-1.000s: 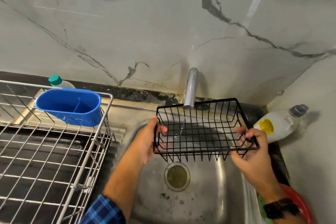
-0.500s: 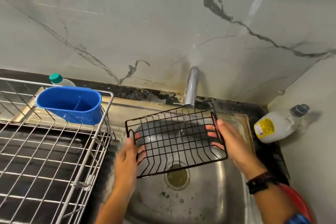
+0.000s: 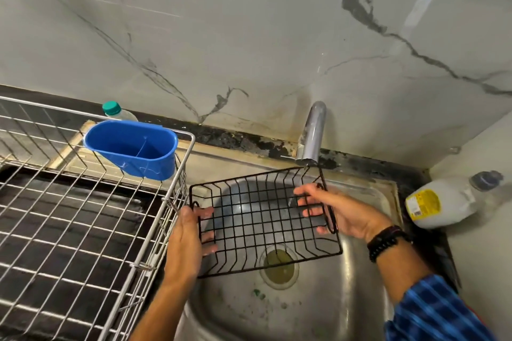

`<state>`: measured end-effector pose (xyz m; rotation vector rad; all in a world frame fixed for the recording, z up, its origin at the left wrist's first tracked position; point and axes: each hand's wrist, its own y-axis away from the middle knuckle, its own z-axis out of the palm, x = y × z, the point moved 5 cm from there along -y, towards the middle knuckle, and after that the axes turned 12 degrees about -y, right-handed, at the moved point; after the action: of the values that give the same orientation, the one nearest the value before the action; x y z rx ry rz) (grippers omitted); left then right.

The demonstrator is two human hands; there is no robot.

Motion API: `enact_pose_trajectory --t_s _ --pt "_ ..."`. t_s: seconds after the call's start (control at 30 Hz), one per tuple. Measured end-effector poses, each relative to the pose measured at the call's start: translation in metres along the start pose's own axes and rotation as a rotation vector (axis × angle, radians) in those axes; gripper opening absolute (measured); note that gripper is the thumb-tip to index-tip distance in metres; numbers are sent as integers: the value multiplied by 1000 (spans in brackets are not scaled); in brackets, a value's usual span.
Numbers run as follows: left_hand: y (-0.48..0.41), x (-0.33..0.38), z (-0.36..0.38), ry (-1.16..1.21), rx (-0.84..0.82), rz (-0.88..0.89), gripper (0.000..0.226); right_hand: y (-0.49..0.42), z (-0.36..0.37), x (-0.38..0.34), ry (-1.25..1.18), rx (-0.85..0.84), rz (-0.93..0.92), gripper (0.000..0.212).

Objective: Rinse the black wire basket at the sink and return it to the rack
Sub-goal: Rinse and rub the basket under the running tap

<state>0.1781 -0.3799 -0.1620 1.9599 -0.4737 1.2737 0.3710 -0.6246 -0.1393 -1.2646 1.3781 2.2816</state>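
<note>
The black wire basket is held over the steel sink, its open side facing me and its far corner just under the tap. My left hand grips its left end. My right hand grips its right end, fingers through the wires. A thin stream of water falls from the tap onto the basket's upper right part. The silver wire rack stands to the left of the sink, its near edge close to my left hand.
A blue plastic caddy hangs on the rack's back right corner, with a green-capped bottle behind it. A white jug with a yellow label lies right of the sink. The drain sits below the basket.
The basket has turned from lying open-side-up to facing me and shifted left toward the rack. Both hands moved left with it and kept their hold.
</note>
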Motion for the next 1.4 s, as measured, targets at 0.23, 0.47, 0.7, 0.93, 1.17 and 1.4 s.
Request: enact_pose_trajectory --t_s 0.23,0.47,0.7,0.93,1.17,1.4 --pt "-12 -9 12 96 -24 -94 62 -17 -5 -3 -366 13 -63 78" --pt "-14 -3 11 230 -100 -191 81 -35 2 10 -428 138 -43 44" --pt "-6 -12 14 243 -258 -267 76 -23 -8 14 -316 -8 117 69" --pt "-4 -22 25 398 -348 -371 74 -11 -13 24 -98 -38 27 81" --pt "1 7 31 249 -464 -159 49 2 -21 30 -263 -120 -182 44" --pt "-3 15 32 -25 -357 -146 26 18 -14 35 -124 -24 -109 45"
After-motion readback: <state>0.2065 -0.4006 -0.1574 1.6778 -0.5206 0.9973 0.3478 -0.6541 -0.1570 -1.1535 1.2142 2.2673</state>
